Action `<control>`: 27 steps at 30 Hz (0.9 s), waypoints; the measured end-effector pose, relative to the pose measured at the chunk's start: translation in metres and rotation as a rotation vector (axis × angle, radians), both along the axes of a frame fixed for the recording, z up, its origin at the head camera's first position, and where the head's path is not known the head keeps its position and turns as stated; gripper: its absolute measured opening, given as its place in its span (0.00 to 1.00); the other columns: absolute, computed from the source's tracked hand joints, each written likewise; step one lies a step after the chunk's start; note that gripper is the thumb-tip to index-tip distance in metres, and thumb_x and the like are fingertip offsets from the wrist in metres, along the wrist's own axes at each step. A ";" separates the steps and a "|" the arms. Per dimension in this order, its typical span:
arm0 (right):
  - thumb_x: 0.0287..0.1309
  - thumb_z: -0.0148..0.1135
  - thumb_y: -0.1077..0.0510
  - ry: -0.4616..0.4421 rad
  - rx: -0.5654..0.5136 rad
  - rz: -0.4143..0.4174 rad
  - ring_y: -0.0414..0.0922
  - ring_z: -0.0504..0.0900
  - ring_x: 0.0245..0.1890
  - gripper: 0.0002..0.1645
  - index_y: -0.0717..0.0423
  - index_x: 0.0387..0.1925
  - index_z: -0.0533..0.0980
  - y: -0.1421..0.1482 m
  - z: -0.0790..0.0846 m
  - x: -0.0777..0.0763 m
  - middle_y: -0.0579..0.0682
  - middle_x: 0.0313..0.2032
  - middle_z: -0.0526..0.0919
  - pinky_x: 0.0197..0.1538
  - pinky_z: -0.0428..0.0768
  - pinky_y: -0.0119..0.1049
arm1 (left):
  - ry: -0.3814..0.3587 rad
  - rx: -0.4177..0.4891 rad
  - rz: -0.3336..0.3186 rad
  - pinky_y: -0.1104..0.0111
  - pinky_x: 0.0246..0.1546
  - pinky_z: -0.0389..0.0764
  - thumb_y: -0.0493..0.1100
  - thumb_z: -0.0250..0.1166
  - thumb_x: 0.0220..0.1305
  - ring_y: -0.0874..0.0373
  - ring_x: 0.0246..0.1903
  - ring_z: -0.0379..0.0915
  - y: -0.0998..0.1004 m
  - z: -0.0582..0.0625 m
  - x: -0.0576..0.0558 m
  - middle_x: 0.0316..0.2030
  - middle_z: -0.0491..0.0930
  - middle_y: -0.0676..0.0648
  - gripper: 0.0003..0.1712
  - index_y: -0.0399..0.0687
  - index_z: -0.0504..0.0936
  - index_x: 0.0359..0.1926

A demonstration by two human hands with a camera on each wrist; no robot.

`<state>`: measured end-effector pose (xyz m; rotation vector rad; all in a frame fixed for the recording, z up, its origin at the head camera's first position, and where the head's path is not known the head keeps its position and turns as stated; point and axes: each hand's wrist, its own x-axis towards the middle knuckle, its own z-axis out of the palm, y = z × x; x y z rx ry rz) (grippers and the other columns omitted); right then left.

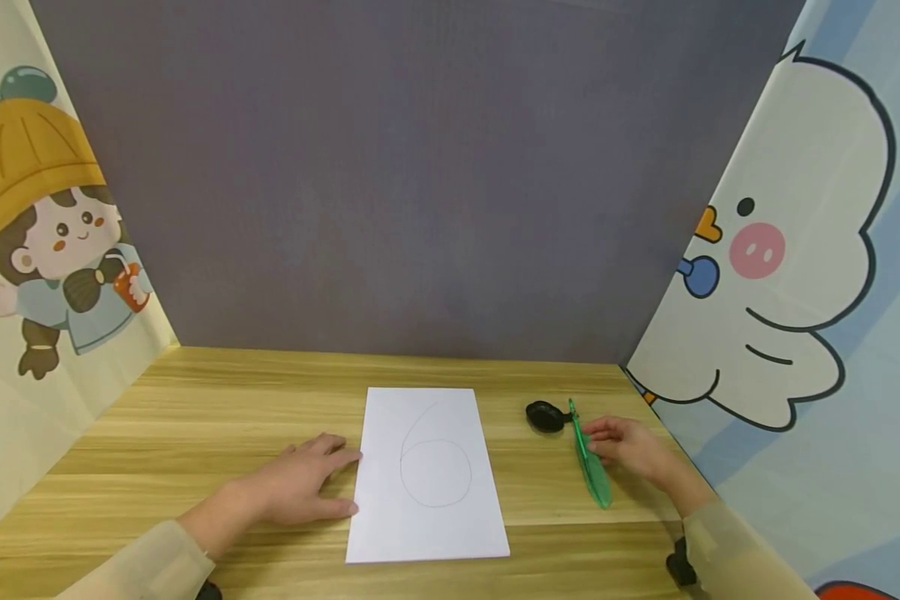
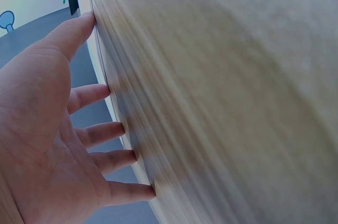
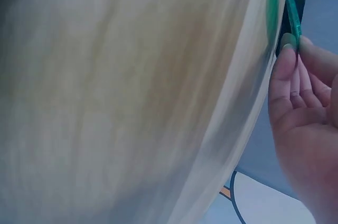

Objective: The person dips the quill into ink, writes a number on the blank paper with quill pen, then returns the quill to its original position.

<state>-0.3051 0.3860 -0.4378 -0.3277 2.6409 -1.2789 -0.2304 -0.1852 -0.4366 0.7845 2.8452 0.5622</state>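
Note:
My left hand (image 1: 303, 482) lies spread with its fingertips down, thumb and index fingertip right at the left edge of a white sheet of paper (image 1: 378, 533). A thin pencil-like line on the sheet forms a large 6 (image 1: 471, 473). To the right of the paper, my right hand (image 1: 630, 450) pinches a slim green pen-like stick (image 3: 293, 15) between thumb and fingertips. Along the stick, a flat green leaf-shaped piece (image 1: 596, 483) extends toward me. A black oval object (image 1: 546, 417) sits left of the stick's far end, its short stub reaching it.
The wooden table (image 1: 255, 392) ends at a dark grey panel (image 1: 420, 183) at the back. Cartoon-printed walls stand on both sides, a child in a yellow hat (image 1: 37, 167) at left and a white bird-like figure (image 1: 810, 192) at right.

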 end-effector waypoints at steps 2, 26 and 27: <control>0.77 0.65 0.63 -0.005 0.005 -0.004 0.45 0.88 0.51 0.23 0.74 0.66 0.76 0.000 -0.001 -0.001 0.67 0.56 0.87 0.47 0.91 0.38 | -0.003 -0.001 0.001 0.17 0.70 0.60 0.72 0.72 0.68 0.27 0.77 0.65 0.000 0.000 0.000 0.78 0.66 0.29 0.51 0.47 0.73 0.80; 0.77 0.66 0.62 -0.014 0.050 -0.041 0.48 0.84 0.44 0.21 0.70 0.64 0.79 -0.007 -0.005 -0.003 0.62 0.53 0.87 0.38 0.86 0.37 | -0.031 0.005 0.007 0.18 0.72 0.58 0.72 0.72 0.68 0.27 0.78 0.64 0.000 0.002 0.000 0.80 0.65 0.28 0.51 0.48 0.72 0.81; 0.77 0.66 0.62 -0.012 0.051 -0.041 0.48 0.84 0.44 0.21 0.70 0.64 0.79 -0.007 -0.005 -0.003 0.62 0.53 0.87 0.38 0.87 0.37 | -0.032 0.006 0.008 0.18 0.72 0.58 0.72 0.72 0.68 0.27 0.78 0.64 0.000 0.002 0.000 0.80 0.65 0.28 0.51 0.48 0.72 0.81</control>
